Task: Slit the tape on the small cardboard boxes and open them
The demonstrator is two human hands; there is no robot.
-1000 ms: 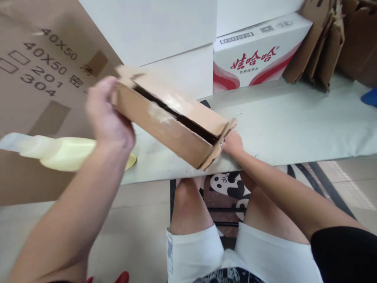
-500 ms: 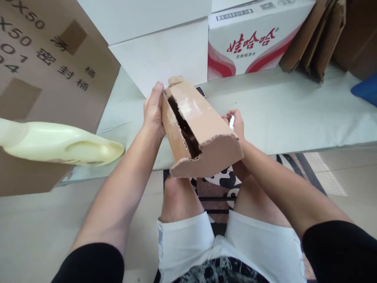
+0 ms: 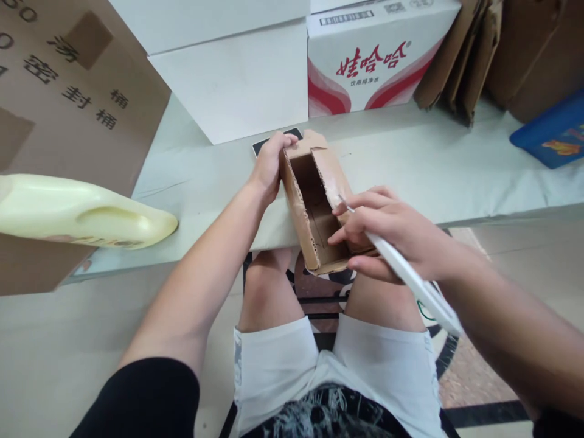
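A small brown cardboard box (image 3: 298, 222) is tilted above my knees at the table edge, its upper side open and its cut edges showing the corrugation. My left hand (image 3: 272, 161) grips the far left corner of this box, fingers curled over the rim. Over the near right side is my right hand (image 3: 387, 234), with a slim white utility knife (image 3: 406, 274) held between its fingers. The knife's thin grey tip points toward the box's right wall. Some right fingertips reach over the opening and touch the cardboard there.
A dark flat device (image 3: 261, 146) lies behind the box on the pale-covered table (image 3: 410, 164). At the left are a pale yellow bottle (image 3: 86, 210) and a large carton (image 3: 104, 73). White boxes (image 3: 237, 79), folded cardboard (image 3: 460, 67) and a blue item (image 3: 547, 134) line the back.
The box has turned so that its opening faces up and its end flap is no longer in front. My right hand has come from behind the box to its near right side with the knife.
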